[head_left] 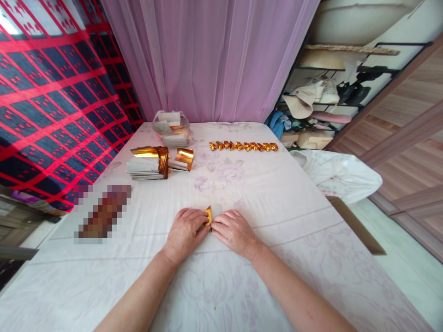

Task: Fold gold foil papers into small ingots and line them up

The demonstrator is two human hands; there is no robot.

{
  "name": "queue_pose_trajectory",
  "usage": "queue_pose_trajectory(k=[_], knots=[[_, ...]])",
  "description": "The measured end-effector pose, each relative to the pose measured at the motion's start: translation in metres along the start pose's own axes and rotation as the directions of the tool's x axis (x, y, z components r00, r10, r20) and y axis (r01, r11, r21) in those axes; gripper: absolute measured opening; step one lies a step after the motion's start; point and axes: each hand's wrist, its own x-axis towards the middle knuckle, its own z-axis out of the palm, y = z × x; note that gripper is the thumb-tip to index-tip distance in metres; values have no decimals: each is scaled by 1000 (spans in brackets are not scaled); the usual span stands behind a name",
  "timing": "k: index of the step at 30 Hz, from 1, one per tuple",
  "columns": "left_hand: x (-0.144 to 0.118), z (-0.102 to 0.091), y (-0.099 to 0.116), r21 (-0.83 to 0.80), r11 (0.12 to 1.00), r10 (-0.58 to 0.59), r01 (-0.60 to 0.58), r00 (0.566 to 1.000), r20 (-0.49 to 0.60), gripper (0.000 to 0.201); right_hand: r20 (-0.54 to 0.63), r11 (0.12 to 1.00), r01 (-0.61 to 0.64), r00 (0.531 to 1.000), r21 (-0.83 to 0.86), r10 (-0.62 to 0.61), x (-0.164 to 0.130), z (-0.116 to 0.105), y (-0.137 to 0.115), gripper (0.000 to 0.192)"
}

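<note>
Two hands meet over a small fold of gold paper

At the far left a red-and-dark checked cloth [65,101] hangs beside the table [284,216], which wears a pale, flowered cover. Near that edge lies an item [107,212] blurred beyond recognition. Next comes a thick stack of gold-and-grey sheets [147,166], with a clear bag [172,131] of similar paper behind it and a few loose sheets [183,159] just beside it.

Then the person's left hand [185,230]: the bare forearm slants inward from below, the hand sits low over the cover, back upward, knuckles bent and fingers curled toward the middle. Its thumb and forefinger close on the folded gold paper [208,216], which pokes up as a small peak between the two hands, near the middle of the table.

The right hand [235,230] mirrors it, the forearm coming in at a slant from the lower right, wrist low, back upward, fingers bunched and pointing left. Its fingertips touch the paper's right edge; I can't tell from here whether they pinch it or merely press.

Beyond the hands and a little right, a row of folded gold pieces [243,146] lies side by side. Off the table's right side stand a crowded rack [325,69] and a white plastic bag [342,177].
</note>
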Motion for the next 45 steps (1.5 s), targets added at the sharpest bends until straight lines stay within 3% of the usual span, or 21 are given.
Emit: queue_pose_trajectory(k=[17, 26, 32, 36, 45], knots=[[1, -4, 3, -1, 999, -32, 32, 998, 47, 10, 16, 999, 9, 1000, 31, -9, -9, -11, 12, 4], [-1, -3, 2, -10, 999, -45, 45, 997, 58, 10, 18, 999, 37, 999, 38, -38, -7, -4, 3, 17], [-1, -7, 3, -29, 998, -57, 60, 994, 92, 13, 24, 987, -30, 999, 159, 27, -10, -7, 11, 5], [-2, -7, 3, -39, 997, -57, 61, 993, 102, 15, -20, 971, -61, 997, 231, 68, -14, -7, 17, 6], [-4, -6, 3, -63, 996, -57, 63, 994, 98, 16, -72, 957, -188, 975, 220, 208, -6, 6, 16, 6]])
